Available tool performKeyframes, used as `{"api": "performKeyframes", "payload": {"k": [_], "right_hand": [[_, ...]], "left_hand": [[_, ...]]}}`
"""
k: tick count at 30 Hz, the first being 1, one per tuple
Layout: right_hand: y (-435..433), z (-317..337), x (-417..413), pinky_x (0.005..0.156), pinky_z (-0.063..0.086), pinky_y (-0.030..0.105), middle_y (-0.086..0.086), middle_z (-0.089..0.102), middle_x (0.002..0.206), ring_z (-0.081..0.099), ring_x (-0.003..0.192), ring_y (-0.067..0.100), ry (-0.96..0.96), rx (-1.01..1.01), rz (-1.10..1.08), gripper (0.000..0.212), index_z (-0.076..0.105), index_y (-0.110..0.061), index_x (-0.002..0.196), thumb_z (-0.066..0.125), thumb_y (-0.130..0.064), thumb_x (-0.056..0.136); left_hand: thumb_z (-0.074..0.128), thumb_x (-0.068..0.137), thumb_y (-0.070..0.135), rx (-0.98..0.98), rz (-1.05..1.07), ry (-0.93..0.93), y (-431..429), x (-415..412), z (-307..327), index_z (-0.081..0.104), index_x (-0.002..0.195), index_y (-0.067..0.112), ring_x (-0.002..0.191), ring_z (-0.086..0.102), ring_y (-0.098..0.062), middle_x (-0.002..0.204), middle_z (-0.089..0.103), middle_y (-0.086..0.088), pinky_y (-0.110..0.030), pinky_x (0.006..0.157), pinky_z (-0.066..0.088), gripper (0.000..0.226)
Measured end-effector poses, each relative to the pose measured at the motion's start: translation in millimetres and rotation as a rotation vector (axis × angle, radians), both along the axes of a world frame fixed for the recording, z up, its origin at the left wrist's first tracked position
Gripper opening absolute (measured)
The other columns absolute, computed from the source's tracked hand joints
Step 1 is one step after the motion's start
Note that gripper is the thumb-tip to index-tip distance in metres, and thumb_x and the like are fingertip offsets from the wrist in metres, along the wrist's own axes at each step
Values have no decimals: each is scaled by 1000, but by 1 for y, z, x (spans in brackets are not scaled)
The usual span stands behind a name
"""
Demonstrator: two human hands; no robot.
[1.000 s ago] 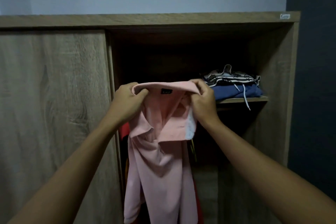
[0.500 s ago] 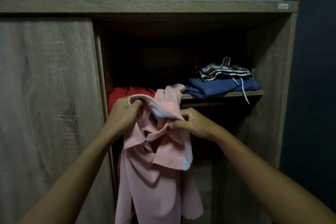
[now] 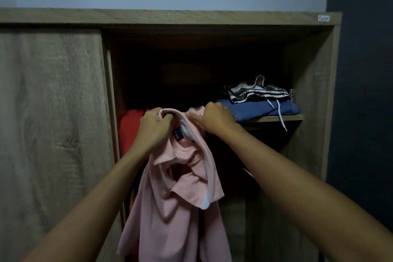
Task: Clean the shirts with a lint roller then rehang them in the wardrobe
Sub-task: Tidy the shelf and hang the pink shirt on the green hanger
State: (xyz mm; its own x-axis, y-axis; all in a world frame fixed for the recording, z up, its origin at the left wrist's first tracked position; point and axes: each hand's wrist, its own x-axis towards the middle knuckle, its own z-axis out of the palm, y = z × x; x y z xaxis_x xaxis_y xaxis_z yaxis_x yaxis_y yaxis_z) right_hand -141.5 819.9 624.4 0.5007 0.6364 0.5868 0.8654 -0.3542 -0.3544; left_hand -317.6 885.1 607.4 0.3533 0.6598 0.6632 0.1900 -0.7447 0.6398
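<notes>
A pink collared shirt (image 3: 170, 204) hangs from both my hands in front of the open wardrobe (image 3: 314, 83). My left hand (image 3: 154, 127) grips the collar at its left side, next to the dark neck label. My right hand (image 3: 214, 118) pinches the collar's right side, level with the shelf edge. The shirt's body droops down past the bottom of the view. No hanger or lint roller is visible.
A closed wooden door (image 3: 53, 123) covers the wardrobe's left half. On the inner shelf (image 3: 274, 118) lie a folded blue garment (image 3: 259, 108) and a patterned black-and-white one (image 3: 257, 90). A red garment (image 3: 130, 132) hangs behind my left hand. A dark wall (image 3: 365, 91) stands to the right.
Both hands dropped with the collar, then rose again to shelf height. My right hand moved up and right, and the collar is now bunched rather than stretched flat.
</notes>
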Motion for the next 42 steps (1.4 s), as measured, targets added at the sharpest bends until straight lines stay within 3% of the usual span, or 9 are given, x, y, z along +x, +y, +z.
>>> {"api": "performKeyframes", "payload": {"k": [6,10,16,21,25,28,33,37,42], "right_hand": [[24,2,-4,60,38,28,1,61,69,60,65,17,37,99,290,30,64,-16,66,69,-34,89],[14,-9,-16,65,43,30,2,66,79,59,72,14,-21,362,472,28,74,-10,84,65,-35,92],[-31,-31,-17,47,32,14,-10,51,54,41,48,0,489,306,712,35,65,-8,67,63,-29,96],[-61,-56,-34,52,46,24,-6,66,89,61,67,9,560,234,704,50,65,-23,116,54,-63,89],[-81,-87,-56,88,53,21,-14,64,126,64,107,-3,372,90,611,79,43,-41,140,74,-62,71],[-81,-98,-53,84,57,34,-7,72,111,67,98,12,251,92,471,60,56,-36,128,64,-48,70],[-81,-104,-21,67,54,36,5,69,71,65,75,29,121,194,221,20,70,-16,84,54,-22,74],[-85,-105,7,60,50,34,5,67,63,64,64,20,243,235,200,20,72,-12,74,52,-14,76],[-78,-132,30,56,41,26,-2,63,62,51,57,11,592,-164,358,14,76,-10,82,65,-17,85]], "left_hand": [[49,85,30,11,5,0,-7,-1,2,73,92,10,88,67,-26,89,73,-7,-47,81,54,32],[52,92,18,30,-14,-37,-9,-11,4,73,91,14,86,67,-26,90,73,-7,-44,79,55,22],[53,90,22,60,-16,-38,-18,-25,9,75,95,16,90,68,-20,93,74,-2,-43,84,55,24],[52,92,18,107,-55,-10,-29,-20,7,73,90,13,83,67,-20,87,72,-4,-45,77,54,22],[52,93,17,105,-98,14,-34,-15,4,72,88,13,80,66,-18,85,72,-4,-39,70,52,21],[53,93,15,125,-98,35,-37,-14,0,67,80,13,70,58,-13,77,66,-1,-28,59,41,19],[58,90,14,74,-77,59,-19,-19,-18,63,71,11,61,51,-16,66,61,-4,-33,57,37,19],[61,88,17,-149,-34,178,10,-20,-60,62,67,14,62,53,-22,62,60,-2,-32,57,37,21],[55,84,16,-467,-107,149,20,-15,-103,74,74,9,64,56,-24,62,65,-2,-35,61,42,23]]}}
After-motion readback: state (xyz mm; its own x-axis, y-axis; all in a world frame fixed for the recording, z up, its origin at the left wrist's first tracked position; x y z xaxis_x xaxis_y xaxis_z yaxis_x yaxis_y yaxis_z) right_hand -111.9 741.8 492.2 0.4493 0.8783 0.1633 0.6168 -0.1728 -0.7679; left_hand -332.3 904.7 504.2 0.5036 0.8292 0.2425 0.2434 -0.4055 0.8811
